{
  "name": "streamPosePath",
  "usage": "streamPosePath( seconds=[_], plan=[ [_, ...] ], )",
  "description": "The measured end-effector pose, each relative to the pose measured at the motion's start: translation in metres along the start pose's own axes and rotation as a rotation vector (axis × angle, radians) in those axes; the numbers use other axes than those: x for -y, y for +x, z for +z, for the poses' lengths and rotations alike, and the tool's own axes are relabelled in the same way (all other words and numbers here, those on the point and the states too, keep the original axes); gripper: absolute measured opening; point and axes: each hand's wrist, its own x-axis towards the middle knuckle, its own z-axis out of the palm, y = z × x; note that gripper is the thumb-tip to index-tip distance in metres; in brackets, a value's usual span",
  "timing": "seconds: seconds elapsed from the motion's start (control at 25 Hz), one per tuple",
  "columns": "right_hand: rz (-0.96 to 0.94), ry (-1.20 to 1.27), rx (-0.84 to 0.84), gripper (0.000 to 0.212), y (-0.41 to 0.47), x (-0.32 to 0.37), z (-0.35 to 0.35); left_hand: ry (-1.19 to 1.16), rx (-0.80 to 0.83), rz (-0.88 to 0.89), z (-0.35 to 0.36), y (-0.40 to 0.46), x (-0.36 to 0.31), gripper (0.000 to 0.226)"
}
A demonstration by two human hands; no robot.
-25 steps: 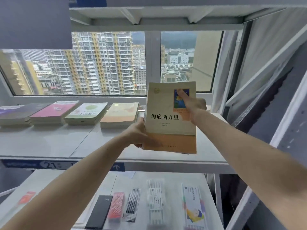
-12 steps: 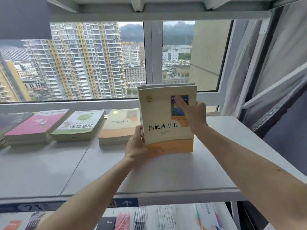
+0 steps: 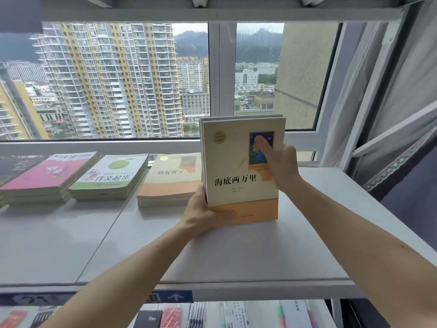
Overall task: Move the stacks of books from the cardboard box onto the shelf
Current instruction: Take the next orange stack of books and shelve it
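I hold a stack of cream-and-orange books (image 3: 238,166) tilted up over the white shelf (image 3: 236,252), its lower edge near or on the shelf surface. My left hand (image 3: 203,214) grips the stack's lower left corner. My right hand (image 3: 279,162) clasps its right edge, thumb pressed on the blue cover picture. To the left lie three flat stacks: a cream-orange one (image 3: 170,181), a green-white one (image 3: 111,177) and a pink one (image 3: 47,176). The cardboard box is out of view.
A window (image 3: 118,79) with a white frame stands behind the shelf. A curtain (image 3: 390,91) hangs at the right. A dark book (image 3: 16,165) lies at the far left. Stationery packs (image 3: 189,316) lie on the lower shelf. An upper shelf beam (image 3: 212,13) runs overhead.
Both hands have carried the stack forward and down over the shelf, next to the cream-orange stack. The view has moved closer to the shelf.
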Motion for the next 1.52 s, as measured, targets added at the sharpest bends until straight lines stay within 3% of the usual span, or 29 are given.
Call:
streamPosePath(
  seconds=[0.16, 0.28, 0.36, 0.48, 0.64, 0.96, 1.16, 1.36, 1.52],
  plan=[
    [0.337, -0.156, -0.053, 0.065, 0.056, 0.0, 0.004, -0.115, 0.108, -0.182, 0.0, 0.027, -0.028, 0.071],
    [0.568, -0.29, -0.047, 0.079, 0.092, -0.027, 0.002, -0.007, 0.144, -0.244, 0.009, 0.047, -0.045, 0.033],
    [0.656, -0.371, 0.053, 0.073, 0.108, -0.047, 0.003, 0.147, 0.123, -0.256, 0.02, 0.057, -0.049, 0.039],
    [0.642, -0.572, 0.189, 0.046, 0.124, -0.07, 0.009, 0.32, 0.089, -0.343, 0.031, 0.07, -0.049, 0.066],
    [0.636, -0.595, 0.28, 0.039, 0.138, -0.087, 0.021, 0.504, 0.058, -0.355, 0.035, 0.082, -0.046, 0.087],
    [0.694, -0.605, 0.2, 0.048, 0.152, -0.104, 0.035, 0.872, 0.084, -0.307, 0.043, 0.087, -0.048, 0.057],
    [0.623, -0.823, 0.013, 0.085, 0.144, -0.1, 0.038, 1.061, 0.144, -0.2, 0.036, 0.093, -0.06, 0.034],
    [0.636, -0.766, 0.042, 0.068, 0.14, -0.094, 0.043, 1.114, 0.168, -0.231, 0.029, 0.1, -0.065, 0.038],
    [0.504, -1.004, 0.003, 0.059, 0.128, -0.089, 0.04, 1.168, 0.166, -0.229, 0.03, 0.103, -0.066, 0.038]
  ],
)
